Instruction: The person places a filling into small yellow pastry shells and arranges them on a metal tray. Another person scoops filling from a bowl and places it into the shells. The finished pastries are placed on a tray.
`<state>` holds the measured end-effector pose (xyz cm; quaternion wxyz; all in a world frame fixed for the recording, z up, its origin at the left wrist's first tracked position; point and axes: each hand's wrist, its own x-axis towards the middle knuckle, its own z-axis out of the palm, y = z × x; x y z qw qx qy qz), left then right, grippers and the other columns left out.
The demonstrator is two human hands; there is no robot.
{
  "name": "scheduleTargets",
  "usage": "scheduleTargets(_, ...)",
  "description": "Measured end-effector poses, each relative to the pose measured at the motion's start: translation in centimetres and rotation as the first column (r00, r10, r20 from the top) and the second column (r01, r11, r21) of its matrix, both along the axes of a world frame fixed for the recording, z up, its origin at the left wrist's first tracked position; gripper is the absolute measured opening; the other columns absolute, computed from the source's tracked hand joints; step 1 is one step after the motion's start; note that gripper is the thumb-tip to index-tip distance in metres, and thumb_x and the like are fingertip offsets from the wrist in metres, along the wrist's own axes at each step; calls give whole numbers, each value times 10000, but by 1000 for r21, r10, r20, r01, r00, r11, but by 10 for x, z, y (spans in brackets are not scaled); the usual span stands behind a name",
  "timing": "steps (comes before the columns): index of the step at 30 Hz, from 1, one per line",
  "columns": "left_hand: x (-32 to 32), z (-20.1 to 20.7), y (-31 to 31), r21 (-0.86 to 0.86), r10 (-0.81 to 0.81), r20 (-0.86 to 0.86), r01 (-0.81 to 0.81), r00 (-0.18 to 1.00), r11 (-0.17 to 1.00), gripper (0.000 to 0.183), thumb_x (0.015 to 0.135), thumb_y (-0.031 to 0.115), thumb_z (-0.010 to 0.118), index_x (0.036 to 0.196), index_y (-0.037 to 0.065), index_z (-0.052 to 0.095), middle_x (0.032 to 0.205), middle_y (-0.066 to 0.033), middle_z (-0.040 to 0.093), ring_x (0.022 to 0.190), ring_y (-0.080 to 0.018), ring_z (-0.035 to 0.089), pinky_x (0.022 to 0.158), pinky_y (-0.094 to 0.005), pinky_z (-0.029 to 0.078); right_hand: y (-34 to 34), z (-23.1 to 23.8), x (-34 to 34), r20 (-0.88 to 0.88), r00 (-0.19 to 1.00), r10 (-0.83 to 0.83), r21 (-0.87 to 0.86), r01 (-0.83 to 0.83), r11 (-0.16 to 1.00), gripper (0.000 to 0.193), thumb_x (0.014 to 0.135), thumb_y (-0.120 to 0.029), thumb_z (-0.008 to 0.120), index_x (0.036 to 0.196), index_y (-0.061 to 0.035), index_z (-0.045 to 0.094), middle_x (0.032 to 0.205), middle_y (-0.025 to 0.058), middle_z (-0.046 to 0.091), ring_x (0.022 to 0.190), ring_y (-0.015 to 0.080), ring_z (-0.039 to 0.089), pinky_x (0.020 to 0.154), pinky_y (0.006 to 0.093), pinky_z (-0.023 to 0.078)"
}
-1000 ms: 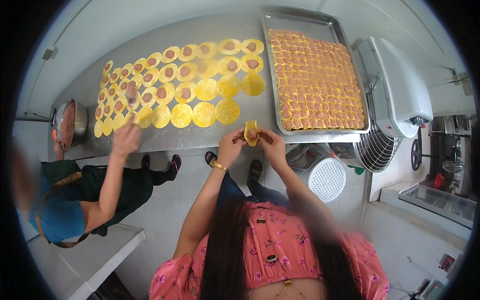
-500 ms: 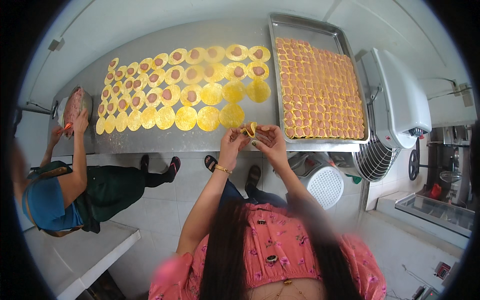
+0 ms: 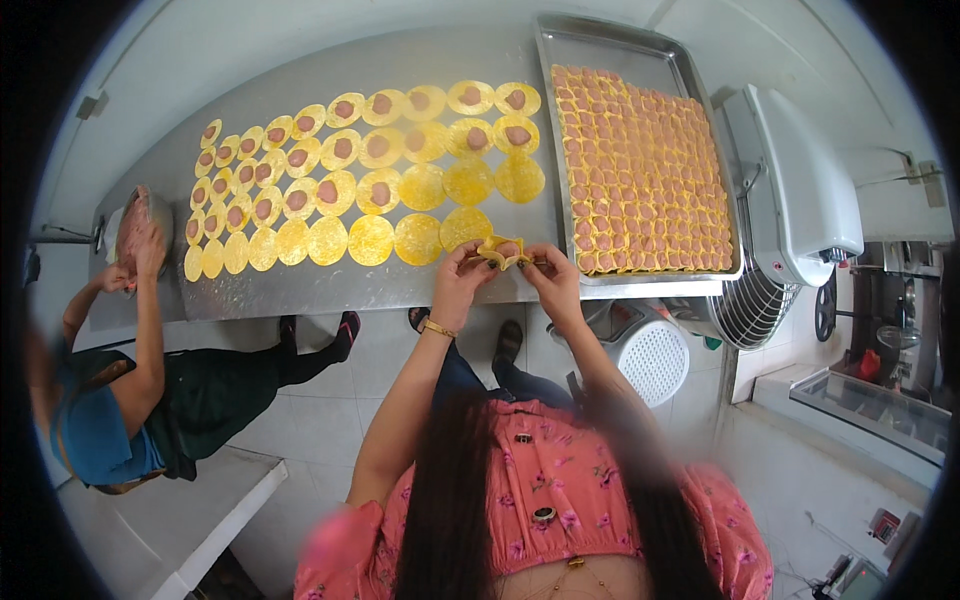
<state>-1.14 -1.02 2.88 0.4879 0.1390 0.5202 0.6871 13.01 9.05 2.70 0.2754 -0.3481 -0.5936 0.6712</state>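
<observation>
Between my two hands, just over the table's front edge, is a dumpling (image 3: 503,248): a yellow round wrapper with pink meat filling, its rim raised in folds. My left hand (image 3: 464,279) pinches its left side, and my right hand (image 3: 549,279) pinches the right side. Beyond them, rows of yellow wrappers (image 3: 371,238) lie flat on the metal table (image 3: 330,288); many carry a lump of pink filling (image 3: 327,191), while the nearest row is bare. To my right stands a large metal tray (image 3: 606,40) packed with open-topped filled dumplings (image 3: 640,170).
On the left, a co-worker (image 3: 110,420) in blue has both hands at a metal bowl of pink filling (image 3: 135,235). A white machine (image 3: 795,190) with a wire guard stands right of the tray. A white perforated stool (image 3: 652,365) is below the table edge.
My hands have spread slightly apart, and the dumpling's wrapper has opened wider, with its folded rim now showing. The co-worker's hands have come closer together at the bowl.
</observation>
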Motion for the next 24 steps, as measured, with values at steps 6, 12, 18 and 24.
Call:
scheduleTargets(6, -10, -14, 3, -71, -86, -728, 49, 680, 996, 158, 715, -47, 675, 840, -4, 587, 1022, -80, 636, 881, -136, 613, 761, -248, 505, -3, 0, -3, 100, 995, 26, 95, -36, 995, 315, 746, 69, 620, 1050, 15, 560, 1018, 86, 611, 909, 156, 615, 824, 270, 497)
scheduleTargets(12, -8, -2, 3, -239, -258, -717, 119, 648, 964, 202, 685, -59, 681, 854, 1, 587, 1014, -104, 643, 826, -170, 648, 713, -280, 534, -2, -4, -5, 225, 974, 8, 315, -81, 946, 355, 692, 86, 618, 1038, 25, 570, 955, 124, 616, 877, 213, 644, 786, 299, 521)
scheduleTargets(18, -6, 0, 5, -287, -316, -675, 157, 667, 945, 275, 707, -19, 691, 962, 12, 594, 881, -106, 645, 790, -230, 662, 665, -312, 540, 7, -3, -6, 347, 937, 32, 475, -205, 856, 328, 683, 78, 626, 1001, 4, 594, 868, 107, 602, 796, 249, 640, 728, 295, 517)
scheduleTargets(24, -7, -4, 6, -274, -312, -849, 149, 428, 950, 385, 673, -22, 717, 1040, 37, 617, 863, -113, 655, 769, -207, 666, 686, -299, 539, 2, 9, -2, 376, 927, 2, 565, -231, 792, 340, 670, 69, 626, 997, -14, 595, 922, 115, 587, 834, 281, 610, 700, 317, 506)
